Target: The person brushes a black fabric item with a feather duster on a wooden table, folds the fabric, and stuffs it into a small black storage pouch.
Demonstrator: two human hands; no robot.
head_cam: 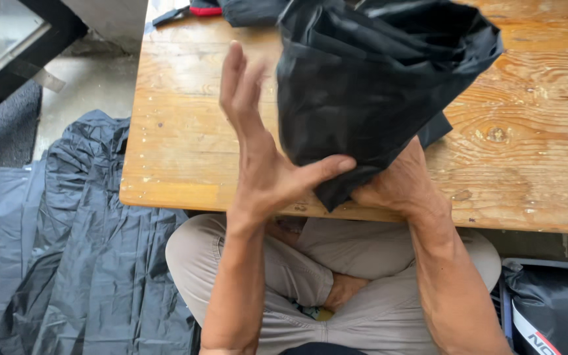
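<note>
A bunched black fabric bundle [376,72] is held upright over the low wooden table [179,144]. My right hand [396,181] grips the bundle from below, its fingers hidden inside the folds. My left hand [264,144] stands beside the bundle's left side, palm flat and fingers straight up, with the thumb pressing the cloth's lower edge. I sit cross-legged at the table's near edge in beige trousers.
Creased black sheeting [80,256] lies spread on the floor to the left. A dark item with a red edge [205,8] rests at the table's far edge. A black bag [553,309] sits at lower right. A dark doormat [4,128] lies at far left.
</note>
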